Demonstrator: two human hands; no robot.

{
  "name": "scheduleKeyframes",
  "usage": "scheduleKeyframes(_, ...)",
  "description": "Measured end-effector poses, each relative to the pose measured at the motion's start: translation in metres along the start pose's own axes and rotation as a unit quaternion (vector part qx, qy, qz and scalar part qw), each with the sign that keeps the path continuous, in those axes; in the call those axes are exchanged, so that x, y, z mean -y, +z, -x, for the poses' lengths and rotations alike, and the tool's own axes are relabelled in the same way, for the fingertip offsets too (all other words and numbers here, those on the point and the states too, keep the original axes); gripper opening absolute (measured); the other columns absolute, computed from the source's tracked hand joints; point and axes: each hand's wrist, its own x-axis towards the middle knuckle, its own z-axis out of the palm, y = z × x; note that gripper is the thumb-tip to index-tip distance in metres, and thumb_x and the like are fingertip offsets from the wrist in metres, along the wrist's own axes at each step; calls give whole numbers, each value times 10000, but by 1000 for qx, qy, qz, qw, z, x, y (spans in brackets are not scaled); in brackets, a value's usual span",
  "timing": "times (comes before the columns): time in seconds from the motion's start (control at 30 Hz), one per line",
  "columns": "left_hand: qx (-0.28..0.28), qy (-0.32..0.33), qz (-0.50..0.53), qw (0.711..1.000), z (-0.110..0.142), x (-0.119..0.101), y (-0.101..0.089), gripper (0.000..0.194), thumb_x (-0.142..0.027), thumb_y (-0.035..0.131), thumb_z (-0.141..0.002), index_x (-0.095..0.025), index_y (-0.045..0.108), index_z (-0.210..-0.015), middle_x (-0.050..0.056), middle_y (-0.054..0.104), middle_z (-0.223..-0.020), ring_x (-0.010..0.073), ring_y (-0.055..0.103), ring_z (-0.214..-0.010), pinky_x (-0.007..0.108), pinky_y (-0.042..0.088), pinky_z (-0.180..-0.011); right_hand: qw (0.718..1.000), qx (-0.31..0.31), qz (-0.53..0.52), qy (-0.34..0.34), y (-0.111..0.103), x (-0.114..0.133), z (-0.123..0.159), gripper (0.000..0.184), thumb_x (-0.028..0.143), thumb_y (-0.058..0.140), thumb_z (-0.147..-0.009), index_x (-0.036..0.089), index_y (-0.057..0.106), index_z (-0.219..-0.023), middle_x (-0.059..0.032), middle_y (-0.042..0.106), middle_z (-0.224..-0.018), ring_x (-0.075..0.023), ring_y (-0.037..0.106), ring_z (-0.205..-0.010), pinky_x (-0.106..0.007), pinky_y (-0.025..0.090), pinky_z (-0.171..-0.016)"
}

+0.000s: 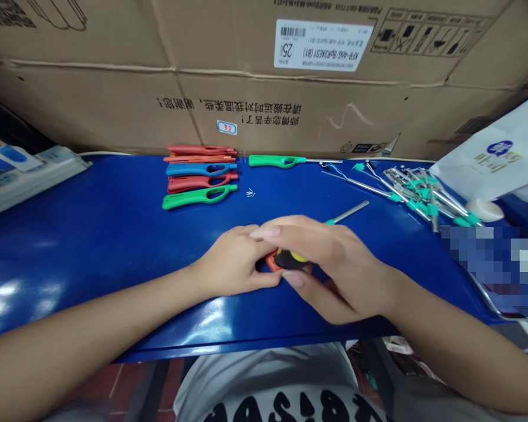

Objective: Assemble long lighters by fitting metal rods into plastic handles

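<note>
My left hand [235, 258] is closed on an orange gas lighter [272, 262], pressing it against the blue table. Only a small end of the lighter shows between the fingers. A metal lighter tube [352, 210] with a green collar sticks out beyond my right hand, seemingly from that same lighter. My right hand [338, 264] grips a screwdriver [290, 259] by its black and yellow handle, held roughly upright over the lighter. The screwdriver's tip is hidden. A few tiny screws [250, 193] lie on the table beyond my hands.
Several coloured lighter handles [200, 197] lie stacked in a row at the back. A green lighter [275, 160] rests by the cardboard box [127, 117]. Metal tubes [422, 193] pile up at right near a white bag [479, 152]. A power strip [39, 176] sits left.
</note>
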Motion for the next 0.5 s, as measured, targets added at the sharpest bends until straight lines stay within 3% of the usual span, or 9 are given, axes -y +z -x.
scheduleKeyframes(0.07, 1, -10, 0, 1000, 1, -3, -1, 255, -385, 635, -881, -186, 682, -1033, 72, 719, -1039, 260, 669, -976, 352, 516, -786, 998, 14, -43, 31, 3, -1, 2, 544, 142, 439, -1005, 231, 319, -1528, -108, 602, -1409, -193, 610, -1251, -330, 558, -921)
scheduleKeyframes(0.2, -11, 1, -7, 1000, 1, -4, 0, 204, -371, 609, -888, -176, 669, -873, 46, 697, -870, 224, 658, -839, 317, 478, -699, 996, -5, -31, 88, 9, 0, 4, 571, 78, 500, -930, 280, 416, -1457, -44, 688, -1165, -161, 684, -911, -273, 544, -708)
scheduleKeyframes(0.37, 4, -9, -32, 999, 0, -1, 1, 239, -412, 579, -895, -190, 658, -854, 41, 663, -804, 214, 607, -795, 321, 474, -681, 997, -10, 50, 52, 10, 6, -4, 485, 33, 500, -895, 233, 536, -1336, -7, 716, -1007, -146, 665, -858, -262, 479, -673)
scheduleKeyframes(0.5, 6, -9, -35, 999, 0, 0, 2, 232, -416, 583, -895, -202, 659, -846, 36, 641, -762, 215, 596, -783, 335, 484, -701, 995, -19, 82, 47, 9, 9, -6, 460, 33, 500, -907, 230, 555, -1320, -8, 738, -1045, -147, 693, -890, -269, 473, -644)
